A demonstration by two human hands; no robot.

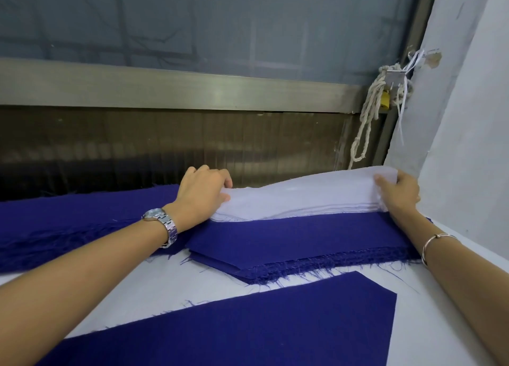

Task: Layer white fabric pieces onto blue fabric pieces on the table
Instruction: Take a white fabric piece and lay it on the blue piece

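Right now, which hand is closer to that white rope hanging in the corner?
The right hand. It grips the right end of the white fabric stack, just below the rope. The left hand holds the other end, far off to the rope's left.

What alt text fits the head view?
The left hand and right hand grip opposite ends of a white fabric stack lying on a blue fabric stack. Another blue piece lies nearer the camera.
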